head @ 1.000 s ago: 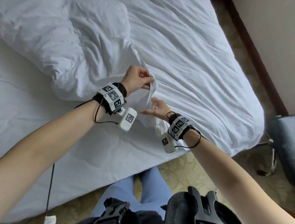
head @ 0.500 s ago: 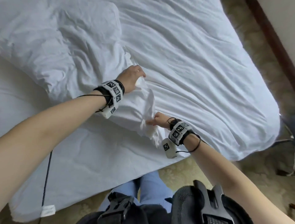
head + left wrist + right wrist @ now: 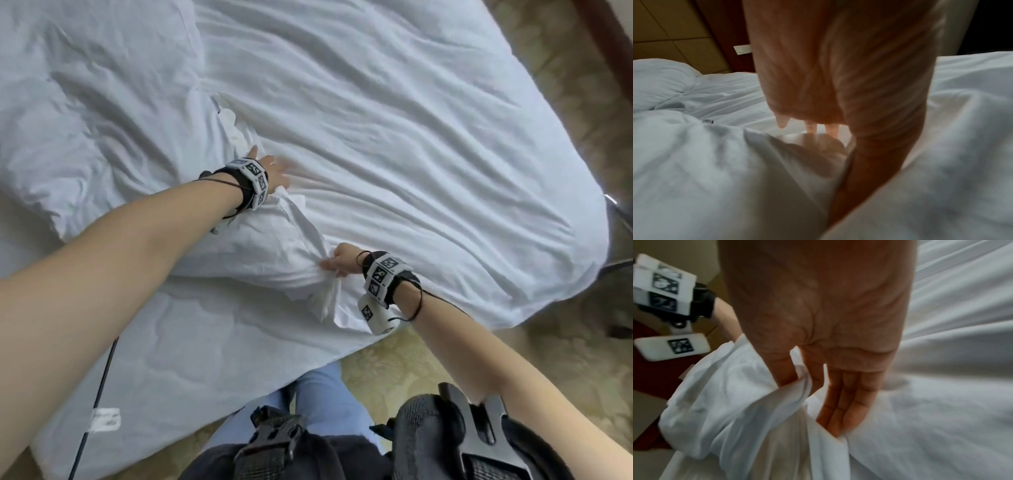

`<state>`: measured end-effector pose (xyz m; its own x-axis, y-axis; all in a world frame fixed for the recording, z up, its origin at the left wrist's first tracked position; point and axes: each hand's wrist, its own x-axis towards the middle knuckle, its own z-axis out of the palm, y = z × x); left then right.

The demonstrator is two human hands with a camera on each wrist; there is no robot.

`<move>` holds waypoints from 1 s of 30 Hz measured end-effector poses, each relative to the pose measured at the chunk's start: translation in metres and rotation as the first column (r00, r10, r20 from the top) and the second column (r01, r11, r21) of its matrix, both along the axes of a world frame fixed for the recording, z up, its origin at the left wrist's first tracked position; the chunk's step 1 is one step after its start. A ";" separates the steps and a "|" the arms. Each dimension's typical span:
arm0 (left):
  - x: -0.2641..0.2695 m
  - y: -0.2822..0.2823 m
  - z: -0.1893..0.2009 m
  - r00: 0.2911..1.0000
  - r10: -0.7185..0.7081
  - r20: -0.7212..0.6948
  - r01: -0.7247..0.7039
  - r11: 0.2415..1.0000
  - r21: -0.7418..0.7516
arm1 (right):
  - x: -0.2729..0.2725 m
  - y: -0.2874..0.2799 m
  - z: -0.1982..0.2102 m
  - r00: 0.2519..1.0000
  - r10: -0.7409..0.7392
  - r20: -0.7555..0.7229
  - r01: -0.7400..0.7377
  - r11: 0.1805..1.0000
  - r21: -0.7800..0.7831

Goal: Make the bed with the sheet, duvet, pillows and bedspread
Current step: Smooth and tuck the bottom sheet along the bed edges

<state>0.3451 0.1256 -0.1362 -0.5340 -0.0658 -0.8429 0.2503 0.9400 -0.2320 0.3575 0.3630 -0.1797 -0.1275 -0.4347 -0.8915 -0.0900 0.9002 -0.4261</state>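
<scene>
A white duvet (image 3: 411, 137) covers the right half of the bed, and a thick bunched part (image 3: 85, 120) lies at the left. My left hand (image 3: 274, 171) lies flat on the duvet beside its folded edge, fingers straight; the left wrist view shows the same hand (image 3: 818, 81) with a fold of cloth under the palm. My right hand (image 3: 334, 263) pinches a gathered fold at the duvet's near corner. In the right wrist view the right hand (image 3: 818, 337) has its thumb tucked under the fold and its fingertips (image 3: 838, 426) dug into the cloth.
The white undersheet (image 3: 171, 342) lies bare at the near left, with a label (image 3: 106, 418) near its edge. Patterned carpet (image 3: 411, 359) runs along the bed's near side. A chair frame (image 3: 620, 233) stands at the right, and a dark skirting board (image 3: 609, 44) beyond.
My left hand let go of the raised cloth edge and went down flat onto the duvet, further from me. The lifted fold now lies on the bed. My right hand kept its hold near the corner.
</scene>
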 end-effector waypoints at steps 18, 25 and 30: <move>0.132 -0.082 0.095 0.947 0.039 -0.317 -0.083 0.988 -0.126 | 0.075 -0.088 0.043 0.939 -0.141 -0.314 -0.008 0.903 -0.430; 0.253 -0.085 0.133 0.921 -0.010 -0.390 -0.097 0.962 -0.254 | 0.143 -0.125 0.079 0.822 0.015 -0.569 -0.241 0.915 -0.323; 0.357 -0.064 0.131 0.922 0.071 -0.382 -0.174 0.954 -0.244 | 0.208 -0.119 0.100 0.736 0.149 -0.660 -0.394 0.887 -0.240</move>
<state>0.7025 0.0614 -0.0048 -0.7731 -0.3458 -0.5318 -0.0135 0.8471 -0.5313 0.5659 0.2443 -0.0800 -0.4125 -0.7939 -0.4467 -0.6555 0.5992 -0.4597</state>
